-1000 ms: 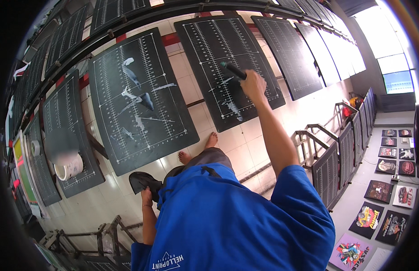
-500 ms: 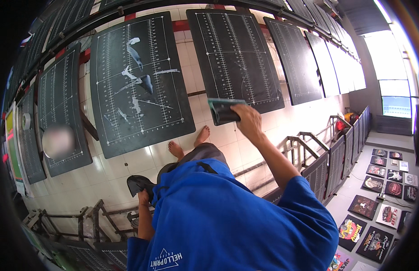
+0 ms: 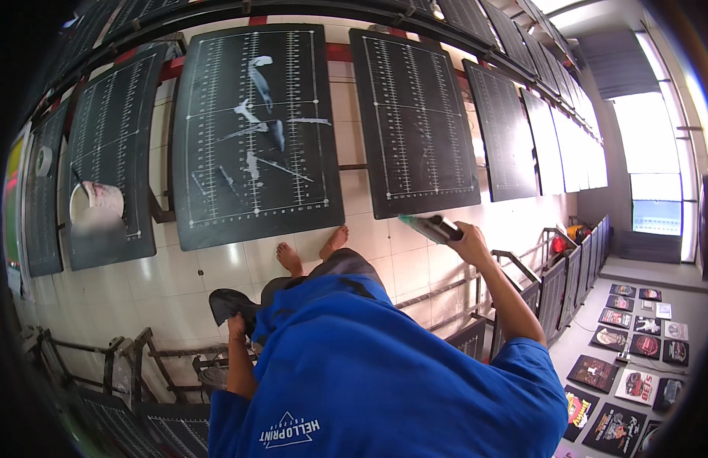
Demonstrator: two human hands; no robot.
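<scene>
My right hand (image 3: 470, 246) is closed round a squeegee (image 3: 432, 227) with a dark handle and a green blade edge. The squeegee is tilted in the air just off the near right corner of a black printing board (image 3: 415, 130) marked with white rulers. Low by my left hip, my left hand (image 3: 237, 328) is closed on a limp black cloth (image 3: 230, 307). In front of me, a second black board (image 3: 293, 183) carries white, bluish smears and streaks. A white bucket (image 3: 106, 200), partly blurred, stands on the board to the left.
More ruled boards run along both sides, with a bright row (image 3: 548, 141) at right and a metal rack (image 3: 117, 359) behind at left. Between the rows lies a tiled floor (image 3: 377, 252) where I stand barefoot. Printed pictures (image 3: 636, 385) lie at lower right.
My right hand has moved right and back with the squeegee, from over the board's near edge to off its corner. The left hand still holds the cloth. The view has shifted slightly.
</scene>
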